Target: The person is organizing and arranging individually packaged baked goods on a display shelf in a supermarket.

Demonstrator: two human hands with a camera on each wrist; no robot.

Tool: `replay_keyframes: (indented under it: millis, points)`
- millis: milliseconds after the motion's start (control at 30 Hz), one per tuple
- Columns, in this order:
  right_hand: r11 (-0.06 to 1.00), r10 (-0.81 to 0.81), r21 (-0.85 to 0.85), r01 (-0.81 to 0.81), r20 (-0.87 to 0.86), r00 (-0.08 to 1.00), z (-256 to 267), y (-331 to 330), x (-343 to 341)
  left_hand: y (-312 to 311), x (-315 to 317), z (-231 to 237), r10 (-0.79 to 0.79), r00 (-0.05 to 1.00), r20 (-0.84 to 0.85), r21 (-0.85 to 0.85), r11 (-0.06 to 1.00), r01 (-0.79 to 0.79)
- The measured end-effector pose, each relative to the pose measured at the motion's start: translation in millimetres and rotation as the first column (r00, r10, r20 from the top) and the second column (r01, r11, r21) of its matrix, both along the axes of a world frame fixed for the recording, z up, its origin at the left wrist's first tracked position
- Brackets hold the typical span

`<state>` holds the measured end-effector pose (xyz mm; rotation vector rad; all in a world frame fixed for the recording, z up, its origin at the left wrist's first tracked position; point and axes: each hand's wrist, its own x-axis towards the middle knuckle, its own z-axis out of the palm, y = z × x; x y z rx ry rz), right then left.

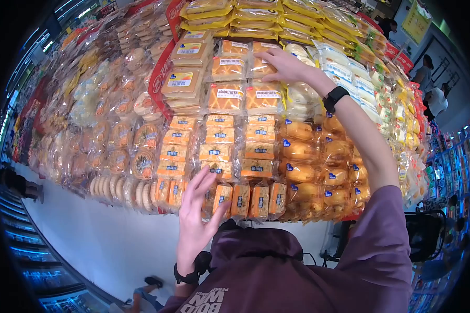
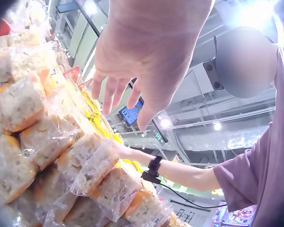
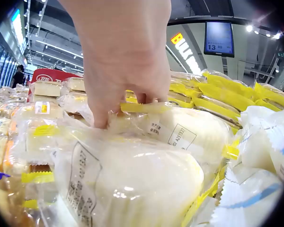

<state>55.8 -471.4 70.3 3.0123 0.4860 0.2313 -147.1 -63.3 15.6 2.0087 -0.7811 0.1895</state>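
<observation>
My right hand (image 1: pixel 287 67) reaches to the far part of the display, fingers and thumb spread over a bagged waffle-patterned cake (image 1: pixel 262 67) with a white label. In the right wrist view the fingertips go down behind a clear-wrapped pale bun (image 3: pixel 146 175) and are hidden there. My left hand (image 1: pixel 196 208) is raised near the front edge, holding nothing, its fingers loosely spread. It overlaps the front rows of wrapped cake blocks with orange-and-blue labels (image 1: pixel 215 153). The left wrist view shows this hand (image 2: pixel 142 61) above and beside the stacked wrapped blocks (image 2: pixel 90 161).
Golden bagged buns (image 1: pixel 300 172) lie right of the cake blocks, with white-and-blue packs (image 1: pixel 339 70) behind. Yellow packs (image 1: pixel 256 21) are piled at the back. A red divider strip (image 1: pixel 162 73) runs along the left. Other people (image 1: pixel 436 99) stand at the far right.
</observation>
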Motion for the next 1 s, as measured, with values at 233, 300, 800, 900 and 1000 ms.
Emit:
replay_keyframes:
  millis: [233,300,800,900,1000]
  points:
    - [0.981,-0.164,-0.09,0.17,0.067,0.984,-25,24,-18,-17,6,-2,-0.085,0.996,-0.012,0.033,0.996,0.086]
    - [0.976,-0.185,-0.114,0.184,0.008,0.983,-26,24,-14,-24,6,2,-0.115,0.993,0.01,0.047,0.992,0.114]
    - [0.945,-0.325,-0.027,0.325,-0.135,0.936,-5,16,48,-14,3,-1,-0.035,0.999,0.029,0.118,0.993,0.031]
    - [0.945,-0.326,-0.052,0.322,-0.12,0.938,10,38,47,-6,9,-3,-0.037,0.998,0.054,0.097,0.995,0.032]
    - [0.994,-0.113,-0.01,0.113,-0.043,0.993,13,78,28,2,19,-1,-0.032,0.997,0.069,0.091,0.996,0.026]
